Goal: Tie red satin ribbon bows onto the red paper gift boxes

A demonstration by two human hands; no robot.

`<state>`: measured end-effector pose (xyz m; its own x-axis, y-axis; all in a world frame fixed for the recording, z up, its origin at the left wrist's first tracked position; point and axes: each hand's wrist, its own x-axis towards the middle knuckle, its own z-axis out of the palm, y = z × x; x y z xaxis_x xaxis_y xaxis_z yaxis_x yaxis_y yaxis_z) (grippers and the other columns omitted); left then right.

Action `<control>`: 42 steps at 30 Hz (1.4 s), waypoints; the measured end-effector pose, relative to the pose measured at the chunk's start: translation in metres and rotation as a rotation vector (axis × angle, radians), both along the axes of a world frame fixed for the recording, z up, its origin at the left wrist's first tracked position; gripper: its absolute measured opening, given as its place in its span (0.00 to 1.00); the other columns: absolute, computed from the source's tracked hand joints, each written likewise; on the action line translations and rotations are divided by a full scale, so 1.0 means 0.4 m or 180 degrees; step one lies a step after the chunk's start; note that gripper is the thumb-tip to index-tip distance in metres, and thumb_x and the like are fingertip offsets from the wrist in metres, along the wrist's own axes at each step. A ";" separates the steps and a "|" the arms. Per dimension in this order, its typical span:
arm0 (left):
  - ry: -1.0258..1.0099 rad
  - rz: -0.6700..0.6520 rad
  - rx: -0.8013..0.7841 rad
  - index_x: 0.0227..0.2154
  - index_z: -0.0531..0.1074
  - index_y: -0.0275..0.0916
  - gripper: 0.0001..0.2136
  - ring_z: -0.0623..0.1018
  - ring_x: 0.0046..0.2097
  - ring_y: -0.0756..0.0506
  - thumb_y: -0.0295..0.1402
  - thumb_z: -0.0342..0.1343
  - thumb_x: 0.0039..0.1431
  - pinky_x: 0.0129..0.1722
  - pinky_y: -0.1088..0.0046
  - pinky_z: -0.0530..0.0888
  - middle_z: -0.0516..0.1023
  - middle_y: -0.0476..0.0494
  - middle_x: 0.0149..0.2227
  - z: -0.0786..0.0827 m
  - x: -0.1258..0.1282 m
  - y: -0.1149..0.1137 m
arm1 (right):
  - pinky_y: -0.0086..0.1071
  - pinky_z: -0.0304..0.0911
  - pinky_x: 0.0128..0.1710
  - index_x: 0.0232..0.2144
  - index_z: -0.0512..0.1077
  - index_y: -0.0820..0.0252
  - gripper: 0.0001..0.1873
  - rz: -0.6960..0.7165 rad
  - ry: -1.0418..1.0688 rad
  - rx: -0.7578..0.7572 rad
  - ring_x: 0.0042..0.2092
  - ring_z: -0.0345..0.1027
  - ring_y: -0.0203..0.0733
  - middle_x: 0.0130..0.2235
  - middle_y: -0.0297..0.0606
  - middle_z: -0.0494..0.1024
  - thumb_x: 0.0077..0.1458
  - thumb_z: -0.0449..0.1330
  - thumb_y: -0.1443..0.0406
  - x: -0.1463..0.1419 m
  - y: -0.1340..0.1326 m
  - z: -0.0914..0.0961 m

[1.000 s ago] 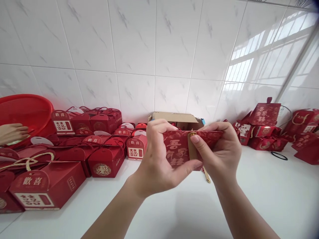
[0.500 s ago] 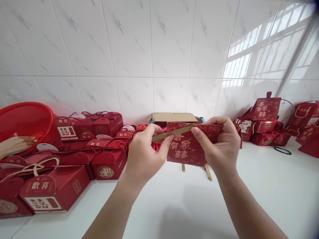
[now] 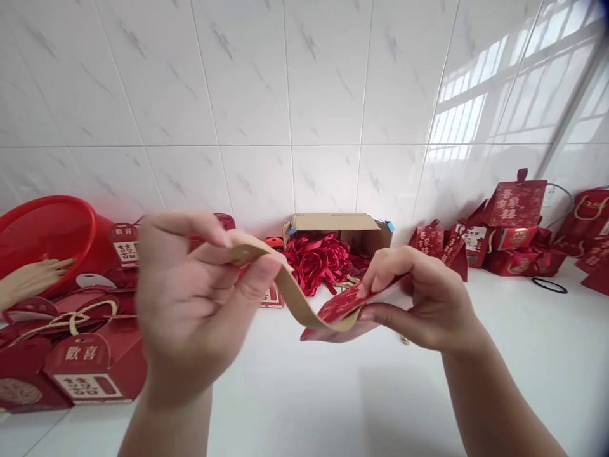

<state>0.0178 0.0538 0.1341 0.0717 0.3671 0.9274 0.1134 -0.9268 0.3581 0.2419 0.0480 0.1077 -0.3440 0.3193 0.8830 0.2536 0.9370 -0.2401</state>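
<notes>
My left hand (image 3: pixel 197 304), palm toward me and slightly blurred, pinches one end of a tan strap (image 3: pixel 295 301) between thumb and fingers. The strap sags in a curve across to my right hand (image 3: pixel 423 301). There, thumb and fingers grip a red gift box piece (image 3: pixel 340 304) with pale lettering, tilted so that a white inner face shows. The strap's far end lies against the box piece beside my right thumb; whether it passes through a hole is hidden.
A cardboard carton (image 3: pixel 333 222) holding red ribbons (image 3: pixel 316 260) stands by the wall. Finished red boxes (image 3: pixel 95 355) crowd the left; more red boxes (image 3: pixel 516 235) stack at right. Another person's hand (image 3: pixel 35 279) is at a red basin (image 3: pixel 90 235). A black loop (image 3: pixel 549 285) lies on the white counter (image 3: pixel 295 393).
My left hand has moved left and turned palm toward me, drawing the strap's end away. My right hand has tipped the box piece from facing me to a slant.
</notes>
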 end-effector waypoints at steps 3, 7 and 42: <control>0.0588 -0.0291 -0.0273 0.35 0.64 0.45 0.10 0.75 0.28 0.49 0.25 0.58 0.55 0.24 0.72 0.74 0.69 0.51 0.28 -0.007 0.018 0.006 | 0.29 0.66 0.26 0.34 0.66 0.55 0.13 0.0142 -0.0040 0.0031 0.30 0.69 0.36 0.29 0.33 0.74 0.48 0.65 0.71 -0.011 -0.005 -0.001; 0.1223 -0.0521 -0.0455 0.37 0.63 0.44 0.09 0.74 0.30 0.51 0.27 0.57 0.57 0.30 0.73 0.75 0.72 0.53 0.29 -0.017 0.042 0.011 | 0.28 0.66 0.25 0.34 0.66 0.55 0.14 0.0272 -0.0067 -0.0057 0.29 0.69 0.35 0.29 0.33 0.73 0.48 0.65 0.72 -0.016 -0.006 -0.001; 0.1107 -0.0994 -0.1654 0.39 0.72 0.45 0.11 0.80 0.35 0.53 0.22 0.51 0.59 0.30 0.87 0.77 0.79 0.54 0.35 -0.002 0.020 -0.007 | 0.29 0.65 0.30 0.31 0.64 0.59 0.13 0.0047 0.0028 0.0101 0.34 0.66 0.35 0.32 0.34 0.70 0.48 0.65 0.74 -0.034 0.002 -0.002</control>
